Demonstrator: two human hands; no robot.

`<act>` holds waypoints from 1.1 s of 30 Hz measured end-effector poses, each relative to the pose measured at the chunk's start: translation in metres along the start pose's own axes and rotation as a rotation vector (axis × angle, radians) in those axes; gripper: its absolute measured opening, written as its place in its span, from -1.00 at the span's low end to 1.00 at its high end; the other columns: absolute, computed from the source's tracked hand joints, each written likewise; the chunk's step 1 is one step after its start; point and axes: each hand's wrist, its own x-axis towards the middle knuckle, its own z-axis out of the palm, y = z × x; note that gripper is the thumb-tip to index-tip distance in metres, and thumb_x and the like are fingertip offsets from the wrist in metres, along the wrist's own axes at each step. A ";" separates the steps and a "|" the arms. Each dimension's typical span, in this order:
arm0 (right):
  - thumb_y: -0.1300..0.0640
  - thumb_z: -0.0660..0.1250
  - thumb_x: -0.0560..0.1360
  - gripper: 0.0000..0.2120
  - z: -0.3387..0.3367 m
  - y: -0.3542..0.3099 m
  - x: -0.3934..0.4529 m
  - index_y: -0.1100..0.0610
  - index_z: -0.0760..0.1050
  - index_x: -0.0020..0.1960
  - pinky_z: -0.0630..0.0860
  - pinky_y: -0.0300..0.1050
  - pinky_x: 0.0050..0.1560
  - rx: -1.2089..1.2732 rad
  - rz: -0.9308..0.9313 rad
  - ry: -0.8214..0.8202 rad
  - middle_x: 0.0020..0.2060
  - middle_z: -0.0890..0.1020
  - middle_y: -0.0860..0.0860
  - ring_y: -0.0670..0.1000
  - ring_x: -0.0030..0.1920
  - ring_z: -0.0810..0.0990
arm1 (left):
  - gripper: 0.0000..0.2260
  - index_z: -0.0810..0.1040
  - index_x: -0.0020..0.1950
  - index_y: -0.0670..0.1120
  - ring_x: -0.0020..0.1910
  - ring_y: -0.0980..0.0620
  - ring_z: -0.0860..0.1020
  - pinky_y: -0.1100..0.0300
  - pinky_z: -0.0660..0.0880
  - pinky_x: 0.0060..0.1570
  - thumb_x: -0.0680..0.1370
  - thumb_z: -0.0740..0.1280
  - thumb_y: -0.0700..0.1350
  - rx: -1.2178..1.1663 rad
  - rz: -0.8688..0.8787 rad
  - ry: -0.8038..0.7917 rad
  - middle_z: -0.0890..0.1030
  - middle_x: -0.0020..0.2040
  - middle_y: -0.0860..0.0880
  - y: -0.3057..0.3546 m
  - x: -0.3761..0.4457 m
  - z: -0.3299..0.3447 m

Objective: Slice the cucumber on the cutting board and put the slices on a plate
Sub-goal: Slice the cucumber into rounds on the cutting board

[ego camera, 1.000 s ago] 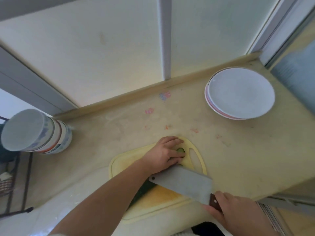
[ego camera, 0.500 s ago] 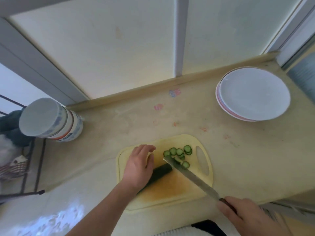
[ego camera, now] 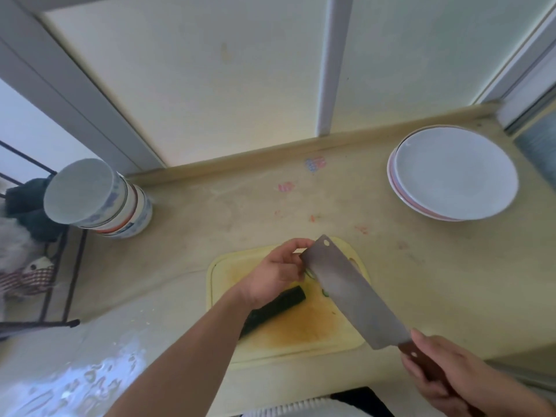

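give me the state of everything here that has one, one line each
cucumber: partly sliced, uncut length lying on the board
slices: mostly hidden behind the blade, on the board
cleaver: tilted flat over the slices, handle in right hand
cutting board: flat on the counter, stained
plates: stacked, top one bare
bowls: stacked
left hand: fingers curled at the blade's edge
right hand: grips the handle

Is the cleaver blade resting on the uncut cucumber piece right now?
Apart. The head view shows bare cutting board between the cleaver and the cucumber; the right hand holds the blade tilted to the cucumber's right.
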 end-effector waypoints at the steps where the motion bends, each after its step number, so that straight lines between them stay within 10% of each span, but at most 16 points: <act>1: -0.53 0.24 0.32 -0.32 -0.002 0.004 0.001 0.15 0.38 -0.28 0.07 -0.19 -0.53 0.015 0.014 -0.027 -0.51 0.25 0.07 -0.05 -0.58 0.16 | -0.53 0.53 0.21 -0.18 -0.23 0.00 0.44 0.16 0.39 -0.17 0.33 0.20 -0.40 -0.045 -0.002 -0.039 0.48 -0.28 -0.08 0.000 0.000 0.003; 5: -0.55 0.30 0.27 -0.29 -0.001 0.012 0.001 0.15 0.38 -0.27 0.08 -0.21 -0.54 0.087 0.068 -0.016 -0.49 0.24 0.08 -0.06 -0.58 0.15 | -0.72 0.66 0.02 -0.14 -0.26 0.04 0.53 0.21 0.45 -0.20 0.44 0.27 -0.41 -0.071 0.000 -0.097 0.60 -0.25 -0.02 -0.005 -0.003 0.006; 12: -0.58 0.37 0.09 -0.23 -0.004 0.026 -0.004 0.17 0.38 -0.33 0.08 -0.29 -0.55 0.141 0.088 0.104 -0.51 0.23 0.09 -0.08 -0.59 0.16 | -0.75 0.67 0.07 -0.08 0.03 0.09 0.66 0.34 0.54 0.03 0.60 0.31 -0.40 0.464 0.127 0.412 0.72 -0.02 0.06 -0.008 0.006 0.009; 19: -0.56 0.27 0.20 -0.30 -0.011 0.026 -0.014 0.14 0.40 -0.35 0.11 -0.21 -0.51 -0.035 0.058 0.176 -0.51 0.25 0.11 -0.03 -0.56 0.17 | -0.61 0.46 0.50 -0.08 0.53 0.06 0.31 0.22 0.27 0.48 0.66 0.29 -0.24 1.065 0.201 0.252 0.47 0.48 -0.05 -0.020 0.000 0.020; 24: -0.45 0.09 0.45 -0.40 -0.011 0.006 -0.003 0.10 0.40 -0.28 0.16 -0.16 -0.43 -0.226 0.029 0.134 -0.42 0.27 0.11 0.04 -0.46 0.21 | -0.67 0.62 0.28 -0.09 0.19 -0.10 0.58 -0.03 0.57 0.19 0.60 0.31 0.04 1.285 0.317 0.612 0.65 0.19 -0.03 -0.035 -0.048 0.002; 33: -0.37 0.09 0.50 -0.47 -0.014 -0.021 0.048 0.12 0.35 -0.19 0.18 -0.17 -0.57 -0.381 0.134 -0.057 -0.48 0.32 -0.05 -0.03 -0.53 0.20 | -0.57 0.45 0.40 0.08 0.11 -0.05 0.57 -0.03 0.62 0.03 0.57 0.23 0.18 1.470 0.176 0.543 0.61 0.20 0.06 -0.078 -0.095 -0.007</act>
